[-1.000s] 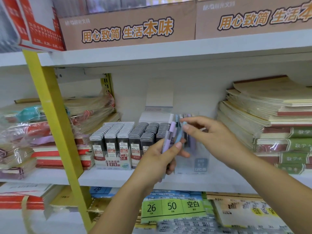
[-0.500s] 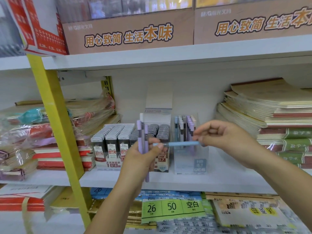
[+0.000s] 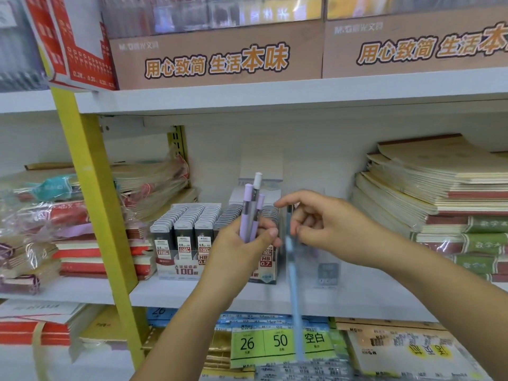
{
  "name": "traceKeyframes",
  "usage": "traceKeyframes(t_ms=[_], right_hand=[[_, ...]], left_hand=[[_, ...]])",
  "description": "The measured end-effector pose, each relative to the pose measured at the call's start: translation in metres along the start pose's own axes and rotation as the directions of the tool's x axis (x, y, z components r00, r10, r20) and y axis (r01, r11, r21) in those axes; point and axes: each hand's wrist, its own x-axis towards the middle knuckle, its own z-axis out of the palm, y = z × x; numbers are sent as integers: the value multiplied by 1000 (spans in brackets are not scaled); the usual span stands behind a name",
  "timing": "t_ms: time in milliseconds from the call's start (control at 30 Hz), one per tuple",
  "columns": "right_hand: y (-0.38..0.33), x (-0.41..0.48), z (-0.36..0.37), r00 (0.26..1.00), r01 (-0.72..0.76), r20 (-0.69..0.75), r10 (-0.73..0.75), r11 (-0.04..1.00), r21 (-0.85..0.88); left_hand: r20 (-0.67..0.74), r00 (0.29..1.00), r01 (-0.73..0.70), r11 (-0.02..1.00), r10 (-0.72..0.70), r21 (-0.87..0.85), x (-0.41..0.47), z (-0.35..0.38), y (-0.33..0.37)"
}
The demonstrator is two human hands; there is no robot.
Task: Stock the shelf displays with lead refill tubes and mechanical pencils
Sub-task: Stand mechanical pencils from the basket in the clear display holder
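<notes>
Hands: two, left hand (image 3: 242, 243) and right hand (image 3: 324, 224).
Lilac plastic mechanical pencils (image 3: 245, 213) upright in left hand: two. White-capped grey mechanical pencil (image 3: 257, 180) with them: one.
Blurred pale-blue mechanical pencil (image 3: 294, 284) pinched by right hand: one.
Rows of dark lead refill tubes (image 3: 184, 224) near front edge of white middle shelf (image 3: 357, 295): three plain, at least two more part-hidden by left hand.
Brown cardboard display boxes (image 3: 214, 59) on upper shelf (image 3: 275, 92): two.
Yellow metal upright (image 3: 101, 202): one.
</notes>
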Motion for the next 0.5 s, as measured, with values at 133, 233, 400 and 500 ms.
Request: traceKeyframes(t_ms=[133,233,400,500], right_hand=[[7,4,16,998,-25,-55,33,990,139],[14,1,18,996,-73,-39,82,978,195],[13,-2,26,992,-56,-100,80,973,223],[6,0,32,984,-33,-160,83,956,292]], left_hand=[[-91,995,33,998,-37,-55,-1,15,-9],[-54,996,62,996,-66,-69,-3,9,-15],[97,992,90,993,-83,-73,-12,-1,-20],[235,968,126,983,-92,-132,-18,-4,-17]])
